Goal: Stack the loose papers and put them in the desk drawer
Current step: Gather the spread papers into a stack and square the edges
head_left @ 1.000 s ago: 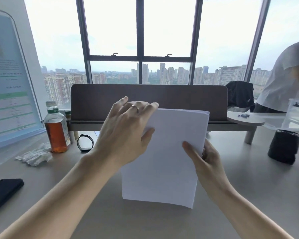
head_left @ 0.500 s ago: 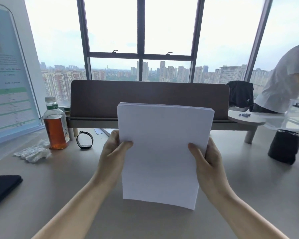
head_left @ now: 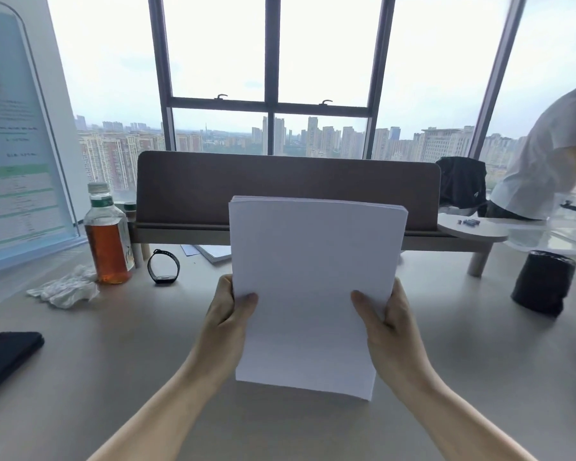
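Nearest you, your left hand (head_left: 228, 314) and right hand (head_left: 388, 322) each grip a side edge of the thick stack of plain white paper sheets (head_left: 313, 294), thumbs across its front, holding it upright with its bottom edge on or just above the pale grey desk top (head_left: 113, 361). You look to be squaring the stack. Next comes the drawer, which is out of view. Beyond stands the brown desk divider panel (head_left: 286, 184).

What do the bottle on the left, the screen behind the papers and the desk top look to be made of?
Bottle: clear plastic, it seems; amber drink shows through, pale screw cap. Screen: probably felt or fabric board, matte brown with no glare. Desk top: smooth beige laminate or coated board, likely; it carries a soft sheen from the window light.
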The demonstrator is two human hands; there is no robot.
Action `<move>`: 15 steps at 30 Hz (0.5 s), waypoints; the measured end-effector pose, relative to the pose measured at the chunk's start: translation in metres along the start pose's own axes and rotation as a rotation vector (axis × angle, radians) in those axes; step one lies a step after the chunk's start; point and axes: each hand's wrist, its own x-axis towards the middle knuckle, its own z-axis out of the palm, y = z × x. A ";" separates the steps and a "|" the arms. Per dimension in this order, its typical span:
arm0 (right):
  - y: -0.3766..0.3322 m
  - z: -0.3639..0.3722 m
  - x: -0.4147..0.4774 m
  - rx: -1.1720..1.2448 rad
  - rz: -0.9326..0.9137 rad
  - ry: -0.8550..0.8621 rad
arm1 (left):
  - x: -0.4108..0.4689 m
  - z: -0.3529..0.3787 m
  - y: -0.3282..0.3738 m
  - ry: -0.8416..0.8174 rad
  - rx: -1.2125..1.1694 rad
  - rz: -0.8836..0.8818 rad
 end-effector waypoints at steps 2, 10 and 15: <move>0.000 -0.001 0.002 -0.008 0.004 0.013 | 0.001 0.000 0.000 -0.007 0.039 0.001; 0.006 -0.002 -0.012 -0.032 0.069 -0.050 | -0.012 -0.006 -0.016 -0.006 0.114 -0.050; 0.017 -0.003 -0.017 -0.040 0.113 -0.041 | -0.020 -0.007 -0.024 -0.012 0.085 -0.081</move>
